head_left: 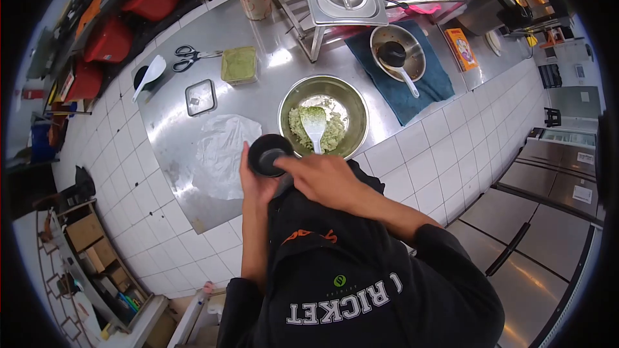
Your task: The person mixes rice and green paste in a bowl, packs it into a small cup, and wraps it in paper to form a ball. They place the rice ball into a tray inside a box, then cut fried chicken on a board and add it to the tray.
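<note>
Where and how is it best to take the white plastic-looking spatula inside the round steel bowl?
Probably by the narrow handle of the white spatula, from above and the wearer's side. It points toward the wearer, while the broad blade rests among pale green food in the round steel bowl. The right hand hides the handle's end.

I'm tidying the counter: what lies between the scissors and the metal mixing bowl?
The head view shows a square, green-topped tub between the scissors and the metal mixing bowl.
</note>
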`<state>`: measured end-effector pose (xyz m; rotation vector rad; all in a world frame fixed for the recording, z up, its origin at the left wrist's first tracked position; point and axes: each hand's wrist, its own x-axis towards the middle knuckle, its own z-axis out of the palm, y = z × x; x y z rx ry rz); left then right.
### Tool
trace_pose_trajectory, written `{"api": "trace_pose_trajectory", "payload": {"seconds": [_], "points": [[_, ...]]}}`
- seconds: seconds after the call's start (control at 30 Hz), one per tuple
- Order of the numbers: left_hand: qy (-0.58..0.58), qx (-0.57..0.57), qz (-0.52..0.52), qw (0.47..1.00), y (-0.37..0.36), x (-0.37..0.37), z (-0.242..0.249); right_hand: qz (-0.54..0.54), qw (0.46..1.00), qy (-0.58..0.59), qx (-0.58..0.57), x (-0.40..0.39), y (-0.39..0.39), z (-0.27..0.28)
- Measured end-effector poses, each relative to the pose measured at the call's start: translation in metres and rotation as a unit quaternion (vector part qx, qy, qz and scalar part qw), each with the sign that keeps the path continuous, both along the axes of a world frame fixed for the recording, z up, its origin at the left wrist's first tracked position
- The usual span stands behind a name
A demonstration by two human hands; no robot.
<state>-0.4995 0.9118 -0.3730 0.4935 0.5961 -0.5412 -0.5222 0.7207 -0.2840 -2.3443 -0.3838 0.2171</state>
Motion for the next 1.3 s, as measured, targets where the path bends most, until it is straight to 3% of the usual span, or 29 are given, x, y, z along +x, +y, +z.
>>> {"api": "trace_pose_trajectory", "payload": {"seconds": [0.03, 0.13, 0.2, 0.3, 0.5, 0.6, 0.73, 0.83, 1.0, 1.3], "points": [[-0.005, -0.011, 0.019, 1.000, 0.008, -0.003, 0.001, -0.019, 1.000, 0.016, 0.007, 0.005, 0.000, 0.006], [0.024, 0.034, 0.037, 0.998, 0.030, -0.010, -0.019, -0.111, 0.974, 0.067, -0.186, 0.021, -0.002, -0.024], [-0.005, 0.029, 0.039, 0.999, 0.035, -0.017, -0.038, -0.080, 0.964, 0.110, -0.229, 0.019, -0.004, -0.084], [-0.013, 0.047, 0.043, 0.998, 0.022, -0.026, -0.048, -0.088, 0.954, 0.103, -0.266, 0.029, -0.011, -0.097], [-0.064, 0.082, 0.009, 0.995, -0.007, -0.030, -0.042, -0.059, 0.952, 0.192, -0.233, 0.048, -0.009, -0.074], [-0.089, 0.085, -0.017, 0.992, -0.010, -0.030, -0.049, -0.094, 0.943, 0.207, -0.245, 0.051, -0.006, -0.100], [-0.100, 0.080, -0.015, 0.992, -0.007, -0.034, -0.063, -0.106, 0.953, 0.125, -0.253, 0.056, -0.071, -0.091], [-0.083, 0.077, -0.015, 0.993, -0.011, -0.036, -0.049, -0.111, 0.893, 0.152, -0.408, 0.068, -0.107, -0.049], [-0.088, 0.007, -0.049, 0.995, -0.014, -0.037, -0.040, 0.066, 0.900, 0.172, -0.395, 0.049, -0.070, -0.068], [-0.085, -0.070, -0.073, 0.991, -0.017, -0.039, -0.038, 0.159, 0.909, 0.209, -0.325, 0.050, -0.010, -0.045]]}}
